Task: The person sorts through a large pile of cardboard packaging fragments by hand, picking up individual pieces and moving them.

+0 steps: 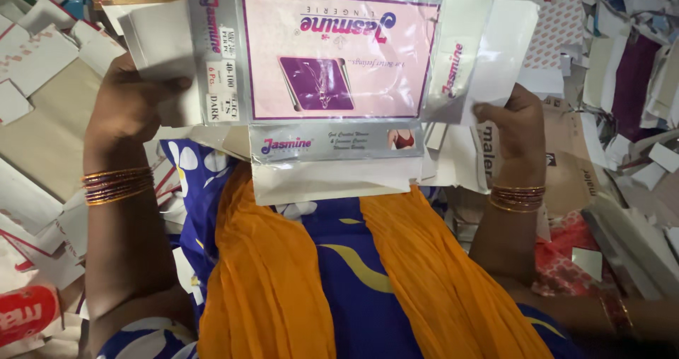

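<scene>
Your left hand (131, 104) was clamped on the left flap of that flattened carton (332, 69), thumb lying across the white flap and the other fingers tucked behind it. Your right hand (513, 122) pinched the right flap the same way, thumb on the front face. So both hands were closed on the one thing, no free hand anywhere.

The carton sat spread between them, held up over your lap, long axis running left to right from one hand to the other. Pink printed panel in the middle with a purple picture, silver side strips, white flaps at the ends and the bottom. Print read upside down from your side. Neither hand was really nearer; it hung about evenly, left end maybe a touch higher.

Below it were your orange scarf (283, 274) and blue flowered dress (353, 288), with bangles (117, 186) on both wrists. All around lay heaps of other flat card blanks (42, 55).
</scene>
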